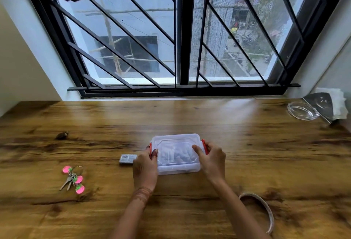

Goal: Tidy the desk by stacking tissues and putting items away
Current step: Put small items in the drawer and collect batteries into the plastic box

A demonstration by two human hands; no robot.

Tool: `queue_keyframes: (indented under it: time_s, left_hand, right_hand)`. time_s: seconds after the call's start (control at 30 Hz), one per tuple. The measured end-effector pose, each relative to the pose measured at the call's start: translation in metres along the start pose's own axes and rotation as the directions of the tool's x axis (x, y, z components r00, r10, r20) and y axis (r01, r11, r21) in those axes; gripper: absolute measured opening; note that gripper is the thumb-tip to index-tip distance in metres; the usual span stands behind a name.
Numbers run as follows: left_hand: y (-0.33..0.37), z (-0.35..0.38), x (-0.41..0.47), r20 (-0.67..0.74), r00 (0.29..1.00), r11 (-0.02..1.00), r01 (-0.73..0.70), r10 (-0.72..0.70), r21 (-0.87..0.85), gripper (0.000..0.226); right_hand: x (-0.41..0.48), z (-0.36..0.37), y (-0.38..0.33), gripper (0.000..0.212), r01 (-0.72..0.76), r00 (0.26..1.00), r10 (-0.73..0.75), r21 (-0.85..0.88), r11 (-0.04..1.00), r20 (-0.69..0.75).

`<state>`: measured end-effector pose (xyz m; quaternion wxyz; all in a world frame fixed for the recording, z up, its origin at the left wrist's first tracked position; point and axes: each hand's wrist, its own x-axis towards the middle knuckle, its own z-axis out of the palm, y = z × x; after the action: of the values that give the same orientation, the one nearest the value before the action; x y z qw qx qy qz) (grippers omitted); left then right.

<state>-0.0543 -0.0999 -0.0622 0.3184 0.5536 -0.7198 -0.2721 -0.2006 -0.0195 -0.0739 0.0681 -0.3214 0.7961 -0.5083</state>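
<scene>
A clear plastic box (pixel 175 143) with a lid and red side clips sits at the middle of the wooden desk (pixel 190 117). Blurred items show through its lid. My left hand (pixel 145 166) grips its left end, thumb on the lid by the red clip. My right hand (pixel 211 160) grips its right end, thumb on the lid, fingers over the other red clip. White tissues (pixel 339 103) lie at the far right edge under a dark sheet.
A small flat grey box (pixel 127 158) lies just left of my left hand. Keys with pink charms (pixel 73 178) lie at the left. A headband (pixel 264 208) lies at the front right. A glass dish (pixel 302 110) stands at the back right. A small dark object (pixel 62 135) lies at the left.
</scene>
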Motion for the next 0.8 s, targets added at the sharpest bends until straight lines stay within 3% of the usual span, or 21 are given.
queue_keyframes:
  time_s: [0.2, 0.3, 0.43, 0.67, 0.8]
  left_hand:
    - [0.001, -0.003, 0.0, 0.037, 0.999, 1.0, 0.023, -0.022, -0.016, 0.032]
    - [-0.004, -0.004, 0.004, 0.127, 0.988, 0.992, 0.101, -0.091, -0.07, 0.029]
    - [-0.006, -0.009, 0.009, 0.212, 0.967, 0.983, 0.161, -0.14, -0.086, 0.03]
    - [0.022, -0.003, 0.023, 0.266, 0.964, 0.995, 0.009, 0.019, -0.104, 0.029]
    - [0.057, 0.019, 0.026, 0.377, 0.92, 0.984, -0.041, 0.105, -0.176, 0.034]
  right_hand:
    - [-0.001, 0.003, 0.0, 0.016, 0.053, 0.998, -0.054, -0.07, 0.996, -0.018]
    - [-0.003, 0.002, -0.004, 0.029, -0.087, 0.995, 0.089, -0.049, 0.995, 0.041]
    - [0.003, -0.002, -0.011, 0.029, -0.247, 0.953, 0.265, -0.132, 0.96, 0.146]
    - [0.005, -0.042, -0.012, 0.027, -0.406, 0.908, 0.398, 0.037, 0.913, 0.132]
    - [0.005, -0.075, 0.007, 0.027, -0.498, 0.861, 0.508, 0.216, 0.84, 0.013]
